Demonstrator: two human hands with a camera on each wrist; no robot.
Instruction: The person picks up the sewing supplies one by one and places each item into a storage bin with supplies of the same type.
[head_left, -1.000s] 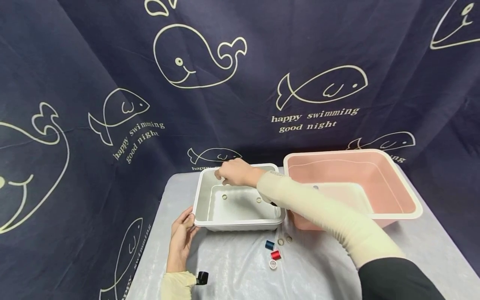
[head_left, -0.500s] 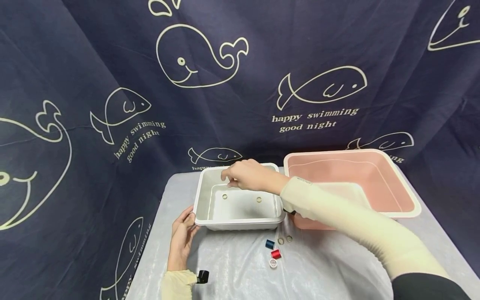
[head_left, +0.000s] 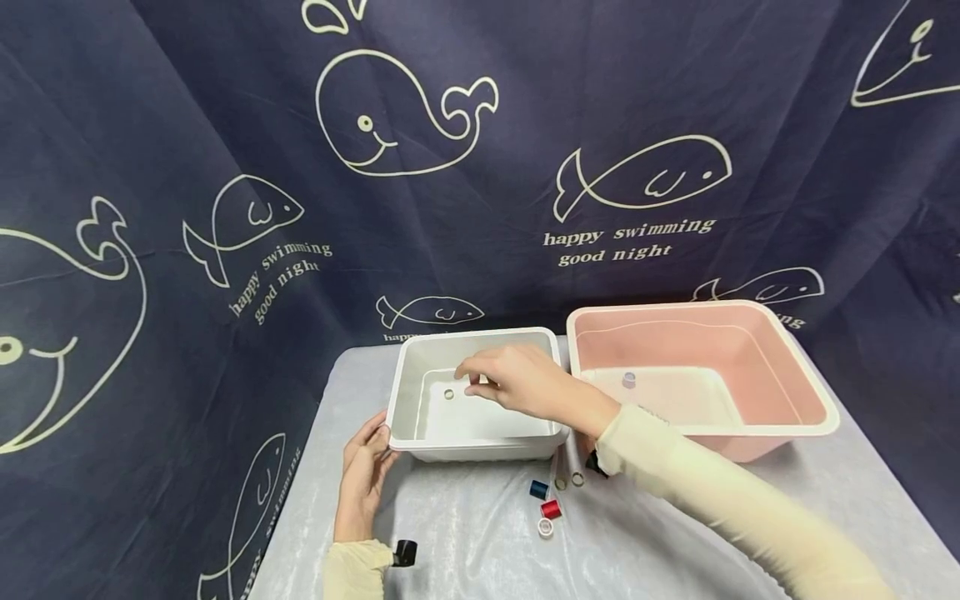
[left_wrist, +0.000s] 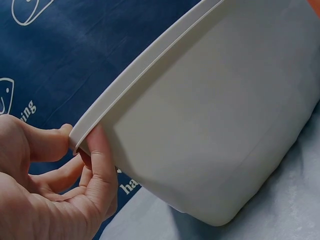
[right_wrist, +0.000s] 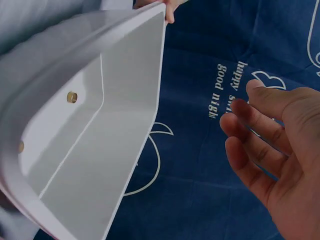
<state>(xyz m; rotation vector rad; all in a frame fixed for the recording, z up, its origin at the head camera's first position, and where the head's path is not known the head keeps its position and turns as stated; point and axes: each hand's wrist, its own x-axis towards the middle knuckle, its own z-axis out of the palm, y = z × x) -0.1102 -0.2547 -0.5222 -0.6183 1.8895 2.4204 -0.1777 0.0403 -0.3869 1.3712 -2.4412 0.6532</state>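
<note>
My left hand [head_left: 362, 475] grips the rim of a white rectangular basin [head_left: 480, 445] at its front left corner. In the left wrist view, the thumb lies on the rim's outside and fingers curl under it. Above that basin is my right hand [head_left: 525, 382], its fingers loosely bent and nothing between them in the right wrist view [right_wrist: 280, 155]. Two small brass-coloured rings lie on the basin floor: one ring [head_left: 448, 394] shows in the head view, while the right hand covers the other there. The right wrist view shows a ring [right_wrist: 72, 97] too.
A pink basin [head_left: 750, 431] stands to the right, a small greyish spool [head_left: 628, 380] inside. In front lie a blue thread spool [head_left: 538, 489], a red spool [head_left: 551, 509], a white spool [head_left: 545, 527] and two brass-coloured rings [head_left: 577, 479]. A patterned dark curtain [head_left: 465, 242] hangs behind.
My right hand has moved right and toward me over the white basin, hiding one ring and uncovering the spool in the pink basin. The left hand stays at the rim.
</note>
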